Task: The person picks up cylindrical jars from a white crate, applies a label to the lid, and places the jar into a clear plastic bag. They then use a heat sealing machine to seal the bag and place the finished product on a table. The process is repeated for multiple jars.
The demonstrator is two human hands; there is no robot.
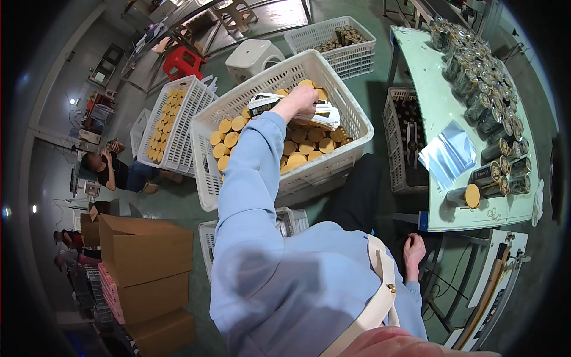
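My left hand (302, 100) reaches into a large white plastic crate (203, 163), its fingers closed over a stack of flat white-and-black printed pieces (326, 115). The fingertips are hidden behind the hand. Another part of these pieces (262, 105) shows to the left of my wrist. Under and around them, many cans with gold-yellow round lids (297, 147) fill the crate. My right hand (414, 250) rests low by my leg, near the table's front corner. Its fingers are loosely bent and apart, with nothing seen in them.
At right, a pale green table (410, 65) carries wrapped cans (476, 77), clear plastic bags (450, 153) and one yellow-lidded can (464, 196). A dark-filled crate (392, 137) stands beside it. Further left are another can crate (181, 128), stools (253, 58), cardboard boxes (148, 250) and a seated person (122, 169).
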